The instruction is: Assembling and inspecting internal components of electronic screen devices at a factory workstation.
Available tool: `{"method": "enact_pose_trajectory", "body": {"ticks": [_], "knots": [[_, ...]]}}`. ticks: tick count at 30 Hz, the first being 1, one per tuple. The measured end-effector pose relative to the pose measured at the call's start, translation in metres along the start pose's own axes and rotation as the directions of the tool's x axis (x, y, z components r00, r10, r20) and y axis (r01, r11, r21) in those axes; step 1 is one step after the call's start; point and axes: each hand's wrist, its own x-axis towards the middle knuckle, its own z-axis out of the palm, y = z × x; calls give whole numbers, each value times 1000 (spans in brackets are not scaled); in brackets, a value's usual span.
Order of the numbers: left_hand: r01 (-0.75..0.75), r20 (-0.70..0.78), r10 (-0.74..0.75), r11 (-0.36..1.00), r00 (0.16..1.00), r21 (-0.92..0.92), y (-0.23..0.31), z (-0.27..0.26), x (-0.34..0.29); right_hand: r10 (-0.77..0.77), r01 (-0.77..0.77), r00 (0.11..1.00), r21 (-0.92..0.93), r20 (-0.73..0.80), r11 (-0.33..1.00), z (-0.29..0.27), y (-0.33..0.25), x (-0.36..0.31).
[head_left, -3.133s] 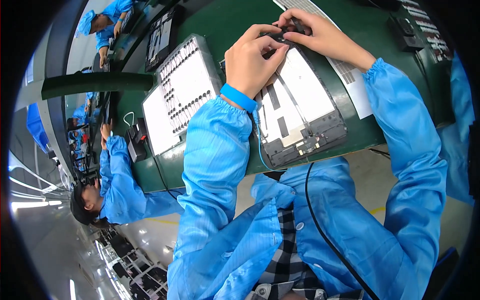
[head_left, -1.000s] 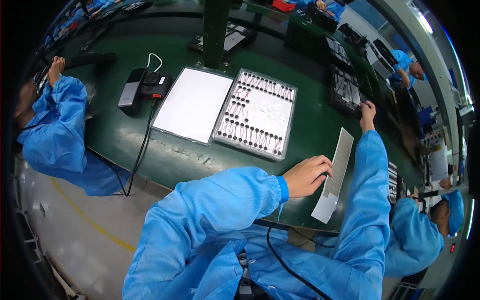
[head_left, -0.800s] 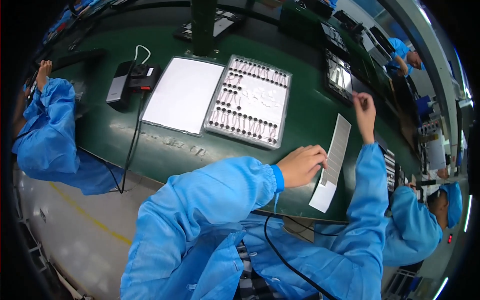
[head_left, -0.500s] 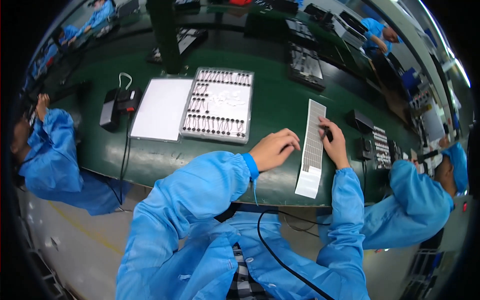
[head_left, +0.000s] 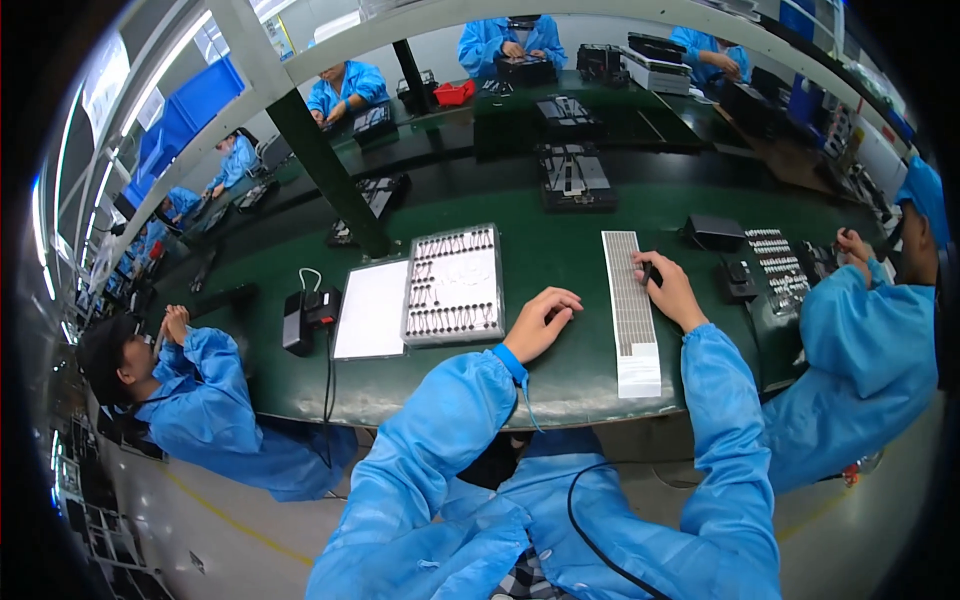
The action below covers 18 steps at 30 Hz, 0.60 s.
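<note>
A long sheet of small grey labels with a white lower end (head_left: 638, 372) lies on the green table. My right hand (head_left: 672, 292) rests at its right edge, fingers closed around a small dark object (head_left: 650, 270) whose kind I cannot make out. To the left of the sheet, my left hand (head_left: 537, 325) lies on the tabletop with fingers loosely bent, thumb apart and nothing visible in it. A blue band circles that wrist. Beyond it stands a clear-edged tray (head_left: 453, 340) holding rows of small round black parts with thin wires.
A white sheet (head_left: 370, 312) lies left of the tray, beside black boxes (head_left: 298, 322) with cables. A green post (head_left: 335, 180) rises behind. Black devices (head_left: 577, 178) lie farther back. Co-workers in blue sit at left (head_left: 200, 390) and right (head_left: 860, 340), near another parts tray (head_left: 778, 262).
The view has tilted upward and shifted, bringing more of the far table and co-workers in. My hands stay near the label sheet, with little visible change in their pose.
</note>
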Motion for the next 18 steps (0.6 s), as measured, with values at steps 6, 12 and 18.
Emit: {"method": "enact_pose_trajectory", "body": {"ticks": [6, 12, 18], "knots": [[56, 43, -54, 997, 998, -44, 10, 3, -2, -15, 16, 999, 22, -52, 1000, 0, -6, 2], [254, 102, -244, 961, 964, -106, 22, 4, -6, 9, -5, 994, 42, -108, 999, 1, -10, 6], [106, 45, -106, 994, 993, -4, 7, 1, -4, -167, 142, 976, -173, -140, 975, 10, -9, 11]]}}
